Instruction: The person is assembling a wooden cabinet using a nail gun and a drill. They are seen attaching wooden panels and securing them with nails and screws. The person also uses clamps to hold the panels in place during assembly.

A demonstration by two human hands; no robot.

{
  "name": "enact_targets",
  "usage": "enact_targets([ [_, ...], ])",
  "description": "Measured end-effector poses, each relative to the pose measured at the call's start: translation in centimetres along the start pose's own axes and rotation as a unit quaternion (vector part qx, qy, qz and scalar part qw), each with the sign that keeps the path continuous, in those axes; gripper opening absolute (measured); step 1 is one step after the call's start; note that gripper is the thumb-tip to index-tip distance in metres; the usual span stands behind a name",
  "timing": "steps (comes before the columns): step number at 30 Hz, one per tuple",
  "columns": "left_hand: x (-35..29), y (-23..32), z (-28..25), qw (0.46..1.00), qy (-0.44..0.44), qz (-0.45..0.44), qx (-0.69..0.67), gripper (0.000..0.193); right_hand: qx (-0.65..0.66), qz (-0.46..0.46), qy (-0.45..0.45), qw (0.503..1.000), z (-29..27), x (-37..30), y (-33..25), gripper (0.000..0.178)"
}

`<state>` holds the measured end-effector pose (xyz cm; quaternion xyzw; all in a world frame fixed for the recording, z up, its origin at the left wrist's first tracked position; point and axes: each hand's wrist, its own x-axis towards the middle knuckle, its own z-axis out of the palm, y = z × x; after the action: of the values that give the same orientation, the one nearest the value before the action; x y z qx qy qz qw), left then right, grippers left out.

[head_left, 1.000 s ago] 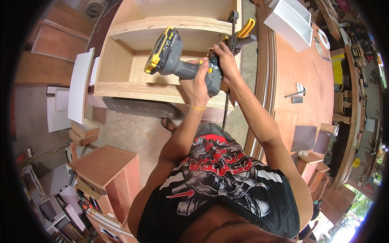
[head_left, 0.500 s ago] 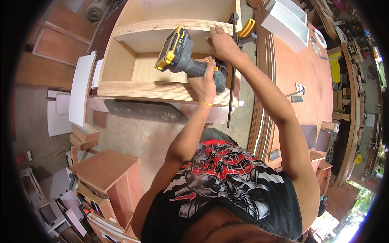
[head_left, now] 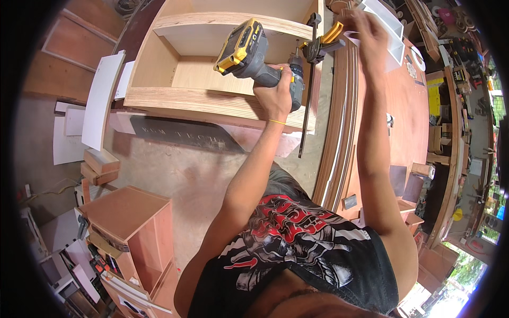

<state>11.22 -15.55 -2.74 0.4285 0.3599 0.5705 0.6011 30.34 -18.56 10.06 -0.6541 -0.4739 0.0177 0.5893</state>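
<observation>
My left hand point(head_left: 275, 94) is wrapped round the grip of a black and yellow cordless drill point(head_left: 246, 50). The drill's battery points up and left, and its chuck with a thin bit points away from me, just left of a bar clamp point(head_left: 313, 79). This clamp, with yellow and black handles, is fixed along the right side of a pale plywood cabinet point(head_left: 183, 100). The drill is over the cabinet's open compartment. My right hand point(head_left: 371, 37) is raised beyond the clamp, beside a white divided box point(head_left: 395, 50); motion blurs its fingers.
Long brown strips point(head_left: 334, 138) lie along the left side of the wooden worktable point(head_left: 408, 106) on my right. A reddish-brown cabinet point(head_left: 127, 212) stands at lower left, near stacked wood blocks point(head_left: 101, 165). A white panel point(head_left: 103, 100) leans left of the plywood cabinet.
My right hand has left the drill's front end and moved right, past the clamp. The drill in my left hand has shifted slightly right and up, and its bit now shows.
</observation>
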Motion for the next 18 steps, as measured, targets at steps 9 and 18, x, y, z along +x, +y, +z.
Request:
enact_targets([
  [9,-0.8,1.9,1.1,0.998,0.008,-0.055,-0.023,0.013,-0.001,0.248,-0.041,0.968,-1.4,10.3,26.4,0.042],
  [18,-0.6,0.2,0.2,0.997,-0.048,0.017,-0.052,0.026,-0.085,0.198,-0.027,0.976,8.0,13.7,35.1,0.062],
])
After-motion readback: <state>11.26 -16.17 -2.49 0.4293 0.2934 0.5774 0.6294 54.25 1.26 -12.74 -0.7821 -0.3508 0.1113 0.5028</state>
